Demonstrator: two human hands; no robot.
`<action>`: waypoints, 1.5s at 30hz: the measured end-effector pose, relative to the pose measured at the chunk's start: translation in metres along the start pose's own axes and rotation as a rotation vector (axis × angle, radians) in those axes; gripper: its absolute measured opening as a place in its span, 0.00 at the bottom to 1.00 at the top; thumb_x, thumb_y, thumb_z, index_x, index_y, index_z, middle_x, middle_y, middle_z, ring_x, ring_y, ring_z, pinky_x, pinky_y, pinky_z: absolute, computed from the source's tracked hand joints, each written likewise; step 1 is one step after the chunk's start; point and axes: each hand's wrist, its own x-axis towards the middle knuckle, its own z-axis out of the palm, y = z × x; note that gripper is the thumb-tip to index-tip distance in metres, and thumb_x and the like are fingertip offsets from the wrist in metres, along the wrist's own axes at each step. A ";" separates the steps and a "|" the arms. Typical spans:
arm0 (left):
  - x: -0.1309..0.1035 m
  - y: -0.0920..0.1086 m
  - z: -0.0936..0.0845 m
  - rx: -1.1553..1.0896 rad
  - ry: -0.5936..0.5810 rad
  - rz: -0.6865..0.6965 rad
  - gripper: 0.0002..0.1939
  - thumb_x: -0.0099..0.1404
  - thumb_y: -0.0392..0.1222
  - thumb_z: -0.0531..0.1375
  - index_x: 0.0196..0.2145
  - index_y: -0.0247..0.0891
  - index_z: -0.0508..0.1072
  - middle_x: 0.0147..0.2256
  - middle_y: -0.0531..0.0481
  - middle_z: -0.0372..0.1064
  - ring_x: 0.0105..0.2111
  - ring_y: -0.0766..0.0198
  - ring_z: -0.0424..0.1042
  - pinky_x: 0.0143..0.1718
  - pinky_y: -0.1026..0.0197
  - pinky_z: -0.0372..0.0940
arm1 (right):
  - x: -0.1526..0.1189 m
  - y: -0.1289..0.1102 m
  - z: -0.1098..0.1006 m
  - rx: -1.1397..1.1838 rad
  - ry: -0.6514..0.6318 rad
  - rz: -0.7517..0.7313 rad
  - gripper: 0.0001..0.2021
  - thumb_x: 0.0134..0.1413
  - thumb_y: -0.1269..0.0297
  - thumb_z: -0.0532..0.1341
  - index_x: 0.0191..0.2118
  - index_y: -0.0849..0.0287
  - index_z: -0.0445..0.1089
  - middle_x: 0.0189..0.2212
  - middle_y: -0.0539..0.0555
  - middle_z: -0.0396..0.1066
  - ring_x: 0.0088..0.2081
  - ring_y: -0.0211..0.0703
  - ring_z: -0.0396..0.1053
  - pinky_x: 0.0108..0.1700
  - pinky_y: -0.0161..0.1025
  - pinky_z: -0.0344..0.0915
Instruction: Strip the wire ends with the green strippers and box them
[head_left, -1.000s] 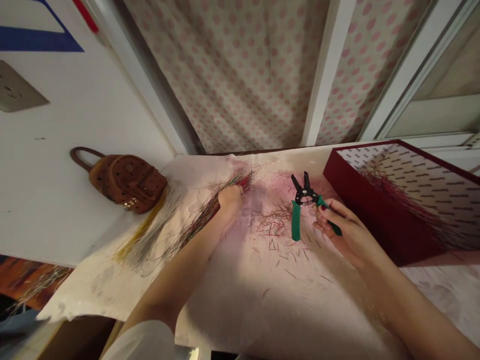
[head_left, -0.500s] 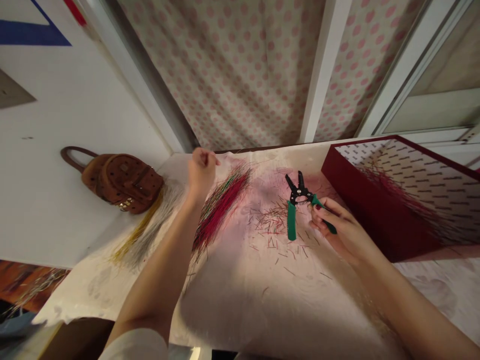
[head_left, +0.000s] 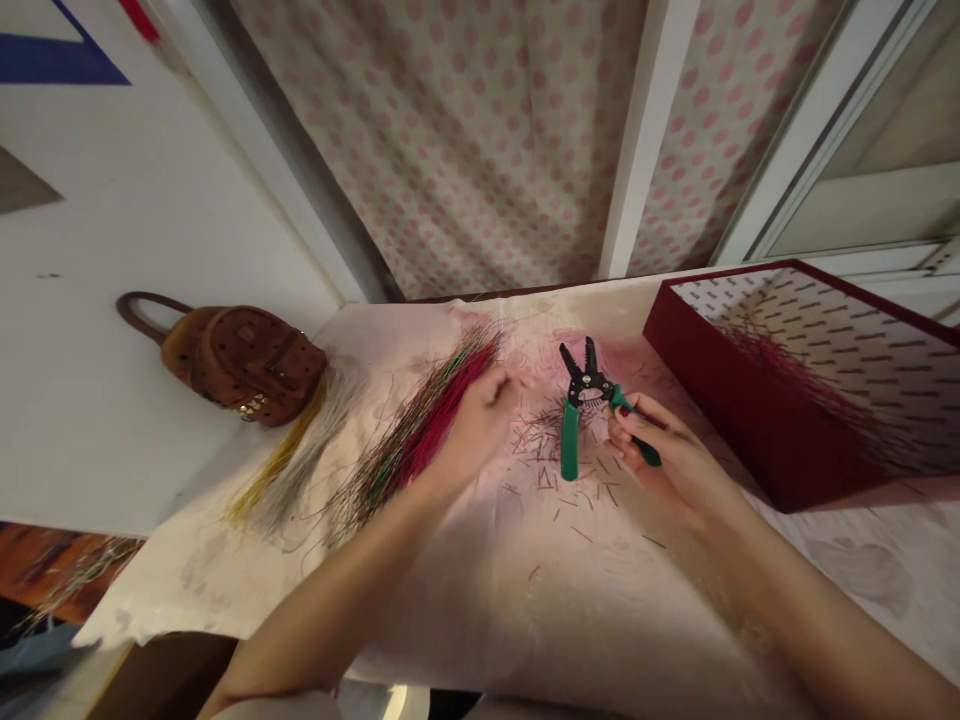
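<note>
My right hand (head_left: 656, 440) holds a wire stripper (head_left: 589, 385) by one green handle; its black jaws are spread and point away from me. My left hand (head_left: 487, 405) is closed over the right side of a long bundle of red, green and dark wires (head_left: 427, 420). Its fingers are pinched together and smeared by motion, and whatever they hold is too small to make out. Short cut wire pieces (head_left: 540, 440) lie scattered on the pale cloth between my hands, some beneath the stripper.
A dark red box (head_left: 720, 400) with more wires inside stands at the right. To the left a brown backpack-shaped bag (head_left: 244, 362) leans by the wall, near grey wires (head_left: 307, 460) and yellow wires (head_left: 281, 455). A dotted curtain (head_left: 487, 140) hangs behind.
My left hand has moved right and nearer to me, from beyond the wire bundle to its right side. My right hand and the stripper have shifted slightly left.
</note>
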 end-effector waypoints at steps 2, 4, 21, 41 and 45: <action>-0.011 -0.019 0.023 -0.036 -0.044 -0.053 0.11 0.66 0.30 0.52 0.34 0.37 0.74 0.32 0.51 0.71 0.34 0.65 0.68 0.36 0.63 0.62 | -0.002 0.004 0.006 0.017 0.043 0.033 0.12 0.54 0.60 0.73 0.30 0.55 0.69 0.28 0.46 0.62 0.27 0.34 0.54 0.37 0.34 0.63; -0.016 -0.031 0.034 -0.075 -0.043 -0.067 0.11 0.70 0.34 0.52 0.33 0.36 0.73 0.33 0.50 0.71 0.35 0.64 0.68 0.38 0.62 0.61 | -0.003 0.010 0.011 0.032 0.060 0.046 0.13 0.53 0.60 0.73 0.29 0.56 0.69 0.28 0.46 0.62 0.27 0.34 0.55 0.38 0.35 0.64; -0.023 -0.045 0.029 -0.147 -0.112 -0.013 0.16 0.66 0.53 0.63 0.31 0.37 0.75 0.30 0.50 0.69 0.31 0.64 0.67 0.32 0.63 0.64 | -0.007 0.037 0.028 0.177 -0.256 0.323 0.12 0.54 0.67 0.70 0.45 0.56 0.77 0.48 0.57 0.77 0.55 0.52 0.71 0.62 0.52 0.64; -0.030 -0.037 0.018 -0.051 0.119 0.113 0.13 0.74 0.47 0.57 0.37 0.38 0.78 0.36 0.48 0.78 0.38 0.61 0.75 0.41 0.61 0.67 | -0.012 0.031 0.025 -0.079 -0.062 0.254 0.20 0.48 0.51 0.74 0.44 0.56 0.75 0.38 0.55 0.76 0.40 0.50 0.74 0.49 0.48 0.67; -0.033 -0.037 0.017 -0.003 0.112 0.130 0.13 0.73 0.47 0.58 0.38 0.39 0.79 0.37 0.48 0.79 0.37 0.60 0.75 0.39 0.60 0.67 | -0.014 0.029 0.028 -0.221 -0.105 0.227 0.19 0.51 0.46 0.71 0.40 0.55 0.73 0.35 0.55 0.74 0.39 0.51 0.72 0.46 0.49 0.66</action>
